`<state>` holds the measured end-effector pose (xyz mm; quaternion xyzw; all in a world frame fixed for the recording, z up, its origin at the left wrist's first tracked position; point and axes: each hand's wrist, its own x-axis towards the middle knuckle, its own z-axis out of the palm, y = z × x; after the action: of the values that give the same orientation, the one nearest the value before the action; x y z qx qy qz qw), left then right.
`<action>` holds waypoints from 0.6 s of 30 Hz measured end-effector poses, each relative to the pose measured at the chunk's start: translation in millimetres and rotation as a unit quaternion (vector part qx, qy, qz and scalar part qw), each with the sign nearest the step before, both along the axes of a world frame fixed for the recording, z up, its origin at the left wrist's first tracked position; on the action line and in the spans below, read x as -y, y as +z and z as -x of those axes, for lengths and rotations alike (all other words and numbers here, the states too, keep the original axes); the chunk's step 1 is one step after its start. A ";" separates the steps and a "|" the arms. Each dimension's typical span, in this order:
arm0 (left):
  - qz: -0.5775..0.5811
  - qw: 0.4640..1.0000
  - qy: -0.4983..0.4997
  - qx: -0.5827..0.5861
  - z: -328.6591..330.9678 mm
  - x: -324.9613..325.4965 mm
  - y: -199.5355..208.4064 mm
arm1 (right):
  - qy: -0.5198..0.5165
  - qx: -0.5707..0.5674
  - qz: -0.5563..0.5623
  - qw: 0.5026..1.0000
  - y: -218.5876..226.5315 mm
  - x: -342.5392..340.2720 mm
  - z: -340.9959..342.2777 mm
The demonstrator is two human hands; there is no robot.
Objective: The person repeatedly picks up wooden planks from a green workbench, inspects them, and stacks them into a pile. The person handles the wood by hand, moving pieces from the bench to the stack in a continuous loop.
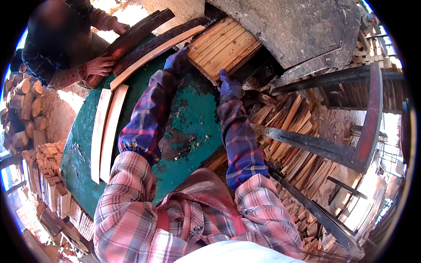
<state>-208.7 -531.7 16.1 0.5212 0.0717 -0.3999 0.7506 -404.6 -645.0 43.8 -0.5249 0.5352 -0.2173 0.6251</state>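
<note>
A block of several pale wooden boards [224, 47], packed side by side, lies at the far end of the green table top [193, 109], by a dark gap. My left hand [177, 61], in a blue-purple glove, grips its left edge; some of those fingers are hidden behind the wood. At the near right corner my right hand [230, 85], gloved alike, holds the block with the thumb upright against its side. Just left of my left hand runs a long pale wooden strip [153, 55], beside dark bark-edged slabs [140, 33].
A co-worker's hands [100, 65] rest on a bark-edged slab at far left. Two pale strips [107, 131] lie on the table's left. A grey slab [285, 26] stands beyond the boards. Metal frame bars [307, 144] and a pile of split wood [289, 116] are on the right.
</note>
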 end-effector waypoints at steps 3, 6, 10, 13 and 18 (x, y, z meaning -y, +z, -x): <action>-0.023 1.000 -0.012 -0.017 25.9 -23.0 22.0 | -0.062 0.049 0.040 0.996 -54.6 7.9 1.1; -0.096 0.995 -0.025 -0.030 30.0 -78.3 17.1 | 0.005 0.079 0.110 0.991 -75.3 6.2 14.9; -0.078 0.997 -0.003 -0.003 62.8 -175.2 25.4 | 0.038 0.204 -0.124 0.970 -42.6 -42.7 45.6; -0.073 0.991 0.006 0.113 97.7 -248.9 29.5 | 0.097 0.111 -0.116 0.982 -64.8 -121.9 90.8; -0.035 0.950 0.146 0.273 194.8 -371.9 49.3 | 0.225 0.152 -0.326 0.906 -53.1 -352.4 204.9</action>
<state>-403.5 -159.8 65.3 0.6205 -0.0465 -0.1257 0.7727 -609.6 -292.6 -9.3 -0.3591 0.3429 0.0386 0.8672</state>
